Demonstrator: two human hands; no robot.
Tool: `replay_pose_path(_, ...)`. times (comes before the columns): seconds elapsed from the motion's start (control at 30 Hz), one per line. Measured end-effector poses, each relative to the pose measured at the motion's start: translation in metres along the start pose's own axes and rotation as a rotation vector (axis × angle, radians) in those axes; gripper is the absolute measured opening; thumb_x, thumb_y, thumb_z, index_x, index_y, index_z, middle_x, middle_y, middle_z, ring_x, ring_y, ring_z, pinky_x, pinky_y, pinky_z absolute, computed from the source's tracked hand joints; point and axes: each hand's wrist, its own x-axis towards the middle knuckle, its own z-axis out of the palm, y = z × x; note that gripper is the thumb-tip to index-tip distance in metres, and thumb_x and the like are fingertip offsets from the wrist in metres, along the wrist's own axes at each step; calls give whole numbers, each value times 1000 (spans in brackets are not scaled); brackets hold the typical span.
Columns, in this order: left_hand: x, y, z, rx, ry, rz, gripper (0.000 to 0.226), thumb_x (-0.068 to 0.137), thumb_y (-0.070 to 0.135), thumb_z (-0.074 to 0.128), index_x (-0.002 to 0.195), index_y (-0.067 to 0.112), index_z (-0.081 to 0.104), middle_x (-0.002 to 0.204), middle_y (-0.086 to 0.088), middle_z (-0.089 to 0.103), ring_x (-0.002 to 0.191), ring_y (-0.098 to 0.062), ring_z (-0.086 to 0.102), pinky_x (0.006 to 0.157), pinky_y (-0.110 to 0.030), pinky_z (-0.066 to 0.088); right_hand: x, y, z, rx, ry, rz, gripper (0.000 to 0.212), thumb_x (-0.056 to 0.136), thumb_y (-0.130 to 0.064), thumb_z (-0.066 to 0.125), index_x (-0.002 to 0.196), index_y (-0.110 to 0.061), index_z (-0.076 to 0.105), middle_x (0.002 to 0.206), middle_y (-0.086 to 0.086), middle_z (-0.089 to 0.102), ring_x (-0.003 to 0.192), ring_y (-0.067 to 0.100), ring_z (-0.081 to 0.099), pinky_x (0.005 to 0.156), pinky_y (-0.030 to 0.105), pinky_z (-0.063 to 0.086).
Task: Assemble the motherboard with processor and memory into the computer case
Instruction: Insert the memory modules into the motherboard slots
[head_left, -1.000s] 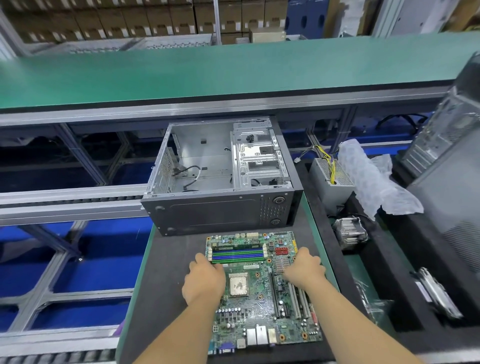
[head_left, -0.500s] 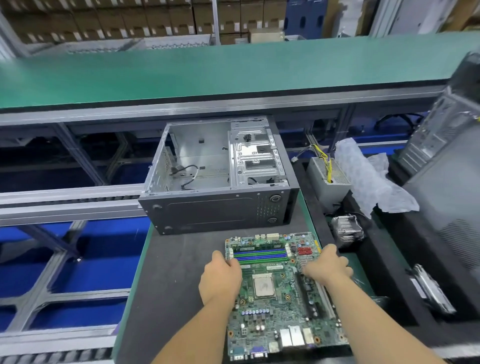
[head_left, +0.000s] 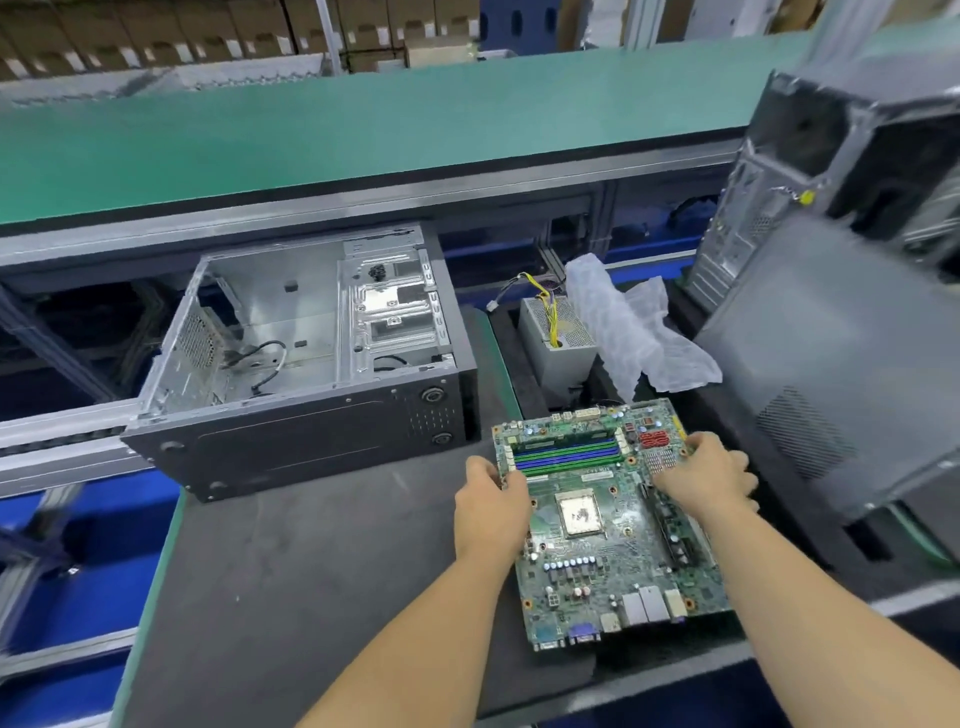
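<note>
Now motherboard (head_left: 602, 525) in left hand (head_left: 491, 506) and right hand (head_left: 704, 478), beside case (head_left: 291, 441).

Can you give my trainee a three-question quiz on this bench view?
1. True or false: the motherboard already sits inside the case.
2. Which hand grips the board's edge nearest the case? A left hand B right hand
3. Fill in: the blue memory slots lie at the board's ____ end from the person.

Key: 1 false; 2 A; 3 far.
</note>
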Motion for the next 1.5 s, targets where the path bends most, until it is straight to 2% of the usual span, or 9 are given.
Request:
replay_pose_path(0.53, 22, 28, 55, -133, -210, -139, 25, 95, 34, 50, 116, 25, 38, 61, 5, 43, 47, -11, 34, 45, -24, 28, 68, 15, -15, -97, 64, 28, 55, 82, -25, 74, 131, -18, 52, 136, 21, 38, 124, 42, 37, 102, 51, 34)
replay_pose_path(0.73, 24, 24, 48, 62, -229, 38, 13, 97, 28, 49, 109, 27, 46, 72, 5, 58, 56, -13, 48, 52, -29, 40, 59, -7, -10, -129, 131, 67, 54, 82, -28, 67, 131, -15, 50, 139, 21, 37, 128, 39, 33, 108, 54, 26)
replay_pose_path(0.83, 25, 25, 39, 180, -165, 126, 7, 96, 29, 47, 96, 26, 52, 83, 7, 61, 73, -15, 58, 64, -35, 49, 48, -31, -4, -59, 260, -66, 44, 87, -28, 62, 128, -15, 55, 136, 19, 43, 124, 39, 37, 104, 54, 28)
replay_pose_path(0.93, 31, 28, 17, 364, -46, 276, 31, 101, 36, 39, 74, 22, 46, 76, 5, 54, 74, -21, 54, 65, -38, 47, 29, -62, 5, 144, 364, -213, 34, 94, -27, 55, 125, -14, 56, 131, 16, 53, 121, 38, 47, 101, 53, 30)
replay_pose_path(1.0, 35, 30, 0, 423, 14, 354, 44, 105, 43, 34, 67, 19, 35, 67, 3, 48, 71, -28, 52, 62, -39, 42, 13, -86, 14, 270, 348, -342, 27, 101, -30, 45, 96, -10, 62, 105, 14, 63, 101, 37, 59, 90, 47, 37)
replay_pose_path(1.07, 39, 33, -20, 479, 82, 395, 45, 106, 46, 31, 70, 18, 31, 63, 0, 48, 69, -37, 53, 61, -40, 41, -7, -112, 23, 348, 232, -481, 54, 107, -36, 38, 71, -3, 61, 78, 15, 66, 78, 36, 62, 70, 40, 41)
replay_pose_path(1.2, 53, 38, -78, 502, 297, 527, 12, 96, 7, 48, 103, 16, 52, 77, 0, 58, 70, -32, 59, 59, -35, 40, -56, -172, 44, 520, 144, -727, 26, 104, -13, 47, 107, -1, 69, 86, 16, 67, 79, 29, 60, 69, 35, 37)
replay_pose_path(1.3, 65, 33, -139, 490, 467, 690, 47, 71, -14, 56, 110, 12, 56, 100, -5, 60, 80, -26, 56, 66, -37, 47, -104, -213, 65, 563, 57, -934, 60, 87, 11, 49, 142, -14, 52, 115, 6, 52, 96, 13, 51, 88, 16, 36)
replay_pose_path(1.5, 89, -33, -255, 733, 588, 334, 19, 89, 26, 47, 99, 15, 60, 98, -4, 62, 93, -29, 54, 82, -40, 35, -194, -277, 124, 138, -27, -1282, 34, 91, -9, 55, 123, -6, 67, 116, 11, 62, 108, 31, 55, 99, 45, 42)
